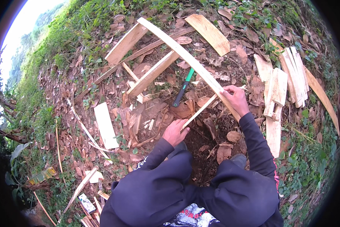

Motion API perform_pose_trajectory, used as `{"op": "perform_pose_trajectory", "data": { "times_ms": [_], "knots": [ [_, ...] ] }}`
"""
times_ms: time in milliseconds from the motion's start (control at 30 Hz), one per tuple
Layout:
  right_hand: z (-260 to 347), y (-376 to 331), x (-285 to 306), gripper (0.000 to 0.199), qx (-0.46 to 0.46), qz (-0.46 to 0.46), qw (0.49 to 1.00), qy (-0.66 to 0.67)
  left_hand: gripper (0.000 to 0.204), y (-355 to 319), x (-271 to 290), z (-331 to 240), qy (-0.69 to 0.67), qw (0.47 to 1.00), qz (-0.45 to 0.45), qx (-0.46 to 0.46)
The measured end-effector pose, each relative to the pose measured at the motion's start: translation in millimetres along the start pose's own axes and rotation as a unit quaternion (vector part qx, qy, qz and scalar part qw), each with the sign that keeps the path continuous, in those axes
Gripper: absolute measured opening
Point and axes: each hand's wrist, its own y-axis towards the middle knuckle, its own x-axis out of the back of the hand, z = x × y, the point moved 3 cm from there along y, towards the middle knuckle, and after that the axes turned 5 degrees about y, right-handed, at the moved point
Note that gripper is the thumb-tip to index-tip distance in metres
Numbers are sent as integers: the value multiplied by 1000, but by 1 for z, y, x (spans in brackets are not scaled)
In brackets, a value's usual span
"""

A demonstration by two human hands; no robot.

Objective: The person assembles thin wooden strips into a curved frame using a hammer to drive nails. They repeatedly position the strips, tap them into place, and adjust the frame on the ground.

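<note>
A long pale wooden plank runs from the upper middle down toward my knees, with short boards set crosswise on its left side. My right hand is closed on the plank's near end, by the joint with the nearest crosspiece. My left hand is closed around the free end of that narrow wooden crosspiece. Two wider boards, a middle one and a far one, meet the plank farther up. Beneath it lies a tool with a green and black handle; its head is hidden.
A stack of split wood pieces lies at right, beside a long curved strip. One loose board rests at the top, another at left. Dry leaves and green plants cover the sloping ground. Wood scraps sit lower left.
</note>
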Motion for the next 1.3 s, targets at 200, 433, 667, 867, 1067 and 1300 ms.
{"op": "perform_pose_trajectory", "data": {
  "times_ms": [200,433,667,867,1067,1300],
  "knots": [
    [3,-3,2,27,-23,-2,1000,-1,40,-1,2,-4,-3,1000,-10,7],
    [-46,5,1,25,15,22,1000,-10,37,9,-43,17,-21,999,-38,-2],
    [-80,12,0,31,-30,57,994,-90,34,19,-69,25,16,1000,-1,23],
    [-74,15,-2,29,-46,76,988,-125,34,15,-72,33,11,1000,-13,9],
    [-74,13,-6,29,-39,65,990,-121,34,16,-71,36,15,1000,-15,10],
    [-85,4,-13,32,-4,45,992,-117,34,10,-78,41,19,1000,-19,4]
  ]
}}
